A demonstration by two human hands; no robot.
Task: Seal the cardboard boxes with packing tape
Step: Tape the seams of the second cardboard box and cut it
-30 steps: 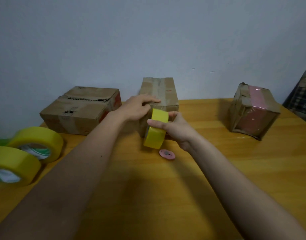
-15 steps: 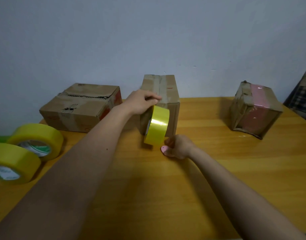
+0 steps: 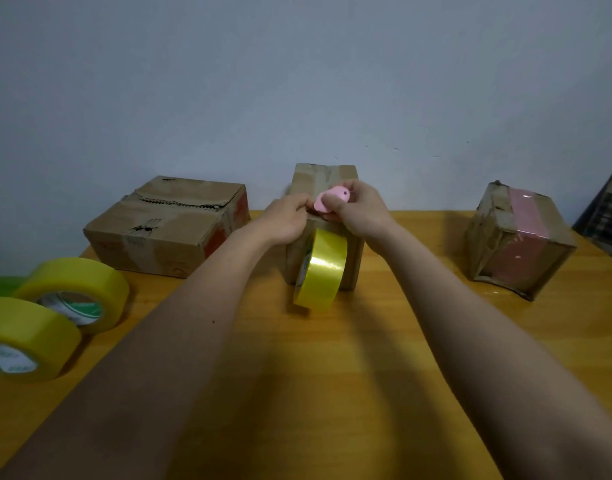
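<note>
Right hand [image 3: 358, 211] has come up off the wooden tabletop [image 3: 332, 375] since half a second ago: it was down at the small pink round cutter [image 3: 332, 199] beside the roll, now it holds that cutter between thumb and curled fingers at the top front edge of the tall narrow brown cardboard box [image 3: 325, 174] in the middle. Left hand [image 3: 287, 220] stays at the same top edge, fingers curled and pinching something at the box lip, most likely the tape end; the strip itself is too hard to make out. Both hands nearly touch each other there.

Yellow packing tape roll [image 3: 320, 270] stands on edge against the front face of the middle box, bottom on the table, directly below the hands. No hand touches it now; earlier the left hand was on its top.

Wide flat brown cardboard box [image 3: 166, 226] sits to the left at the back, top flaps torn and uneven. Brown cardboard box with pink tape band [image 3: 519, 237] sits well apart to the right, tilted a bit.

Two more big yellow tape rolls at the left table edge: one [image 3: 74, 292] leaning, one [image 3: 24, 337] nearer the camera, touching each other. Both show green-and-white core labels.

Plain grey wall [image 3: 297, 81] behind everything.
</note>
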